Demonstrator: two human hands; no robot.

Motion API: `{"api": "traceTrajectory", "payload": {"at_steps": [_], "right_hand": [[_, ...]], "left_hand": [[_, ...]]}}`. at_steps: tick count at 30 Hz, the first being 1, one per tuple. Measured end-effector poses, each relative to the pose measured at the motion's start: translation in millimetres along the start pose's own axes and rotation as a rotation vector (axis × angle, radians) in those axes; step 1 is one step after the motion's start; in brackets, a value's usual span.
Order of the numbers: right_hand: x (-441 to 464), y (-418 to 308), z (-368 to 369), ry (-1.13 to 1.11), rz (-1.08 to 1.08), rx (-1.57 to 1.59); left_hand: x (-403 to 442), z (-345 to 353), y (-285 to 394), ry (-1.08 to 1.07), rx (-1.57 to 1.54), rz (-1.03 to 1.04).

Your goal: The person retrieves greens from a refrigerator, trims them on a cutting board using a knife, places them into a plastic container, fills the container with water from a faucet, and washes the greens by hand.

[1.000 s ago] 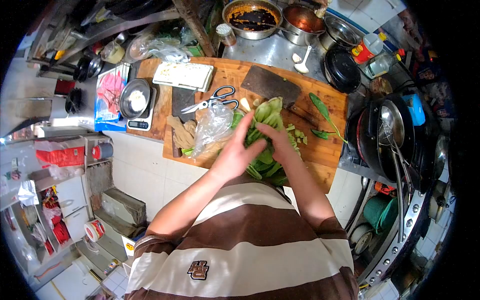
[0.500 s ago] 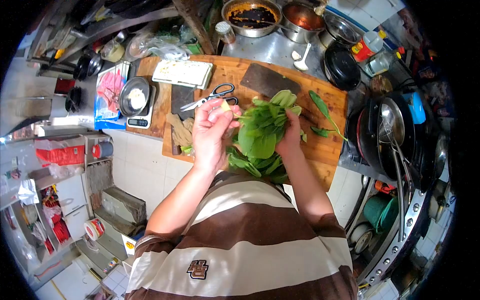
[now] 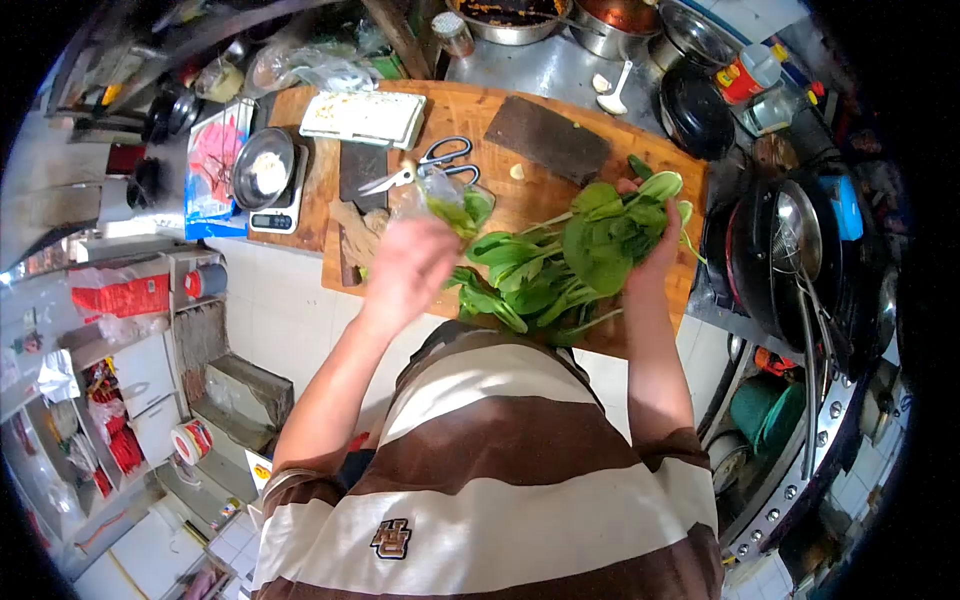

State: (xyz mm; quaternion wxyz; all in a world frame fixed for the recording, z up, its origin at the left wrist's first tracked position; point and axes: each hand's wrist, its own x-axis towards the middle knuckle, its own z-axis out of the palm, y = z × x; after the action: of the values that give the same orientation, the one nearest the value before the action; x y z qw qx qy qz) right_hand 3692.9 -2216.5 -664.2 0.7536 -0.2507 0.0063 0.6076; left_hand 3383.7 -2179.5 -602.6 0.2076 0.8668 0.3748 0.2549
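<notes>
My right hand (image 3: 657, 254) is closed on a bunch of leafy greens (image 3: 603, 245), like bok choy, over the right part of the wooden cutting board (image 3: 480, 120). More loose greens (image 3: 520, 285) lie below it along the board's near edge. My left hand (image 3: 408, 265) is over the board's near left part, its fingers smeared by motion. Just beyond its fingers are a leaf (image 3: 460, 212) and clear plastic (image 3: 420, 197); whether the hand holds them I cannot tell. Scissors (image 3: 425, 170) with dark handles lie farther back. A small pale piece (image 3: 517, 171) rests on the board.
A dark flat slab (image 3: 548, 138) and a white tray (image 3: 362, 120) lie on the board. On the left, a small pan (image 3: 264, 168) sits on a scale (image 3: 276, 218). A ladle (image 3: 615, 90) lies behind; a wok (image 3: 790, 235) stands at right.
My right hand has moved right with the greens. My left hand has dropped a little leftward and nearer me; the pale piece formerly in its fingers is gone from there. A similar piece shows on the board.
</notes>
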Motion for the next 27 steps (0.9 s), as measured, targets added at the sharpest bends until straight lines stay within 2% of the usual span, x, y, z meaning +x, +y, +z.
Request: {"api": "traceTrajectory", "payload": {"at_steps": [2,3,4,8,12,15,17,19,20,23,24,27], "right_hand": [[-11,-9,-14,-0.025,0.010,-0.018],[-11,-13,-22,-0.044,0.013,-0.026],[-11,-17,-31,-0.154,0.072,0.032],[-21,-27,-41,-0.151,0.065,-0.076],[-46,-28,-33,-0.067,0.109,-0.315],[-57,-25,-32,-0.079,0.161,-0.459],[-62,-15,-23,-0.033,0.194,-0.651],[-56,-2,-24,-0.124,0.263,-0.659],[-53,6,-23,-0.172,0.301,-0.661],[-62,24,4,-0.102,0.180,-0.671],[-66,28,18,-0.092,0.203,-0.654],[-67,38,28,-0.080,0.167,-0.598]], "left_hand": [[-18,30,-1,-0.373,-0.106,0.216],[-21,40,6,-0.467,-0.115,0.206],[-23,53,5,-0.489,-0.054,0.221],[-35,87,-18,-0.587,0.061,0.198],[-31,58,-17,-0.567,-0.115,0.094],[-28,41,-2,-0.427,-0.585,-0.431],[-12,40,11,-0.303,-0.790,-0.532],[14,35,42,-0.166,-0.950,-0.596],[21,39,50,-0.134,-0.961,-0.545],[32,50,73,-0.006,-0.790,-0.413],[37,39,89,-0.021,-0.574,-0.414],[34,36,99,-0.062,-0.440,-0.322]]}}
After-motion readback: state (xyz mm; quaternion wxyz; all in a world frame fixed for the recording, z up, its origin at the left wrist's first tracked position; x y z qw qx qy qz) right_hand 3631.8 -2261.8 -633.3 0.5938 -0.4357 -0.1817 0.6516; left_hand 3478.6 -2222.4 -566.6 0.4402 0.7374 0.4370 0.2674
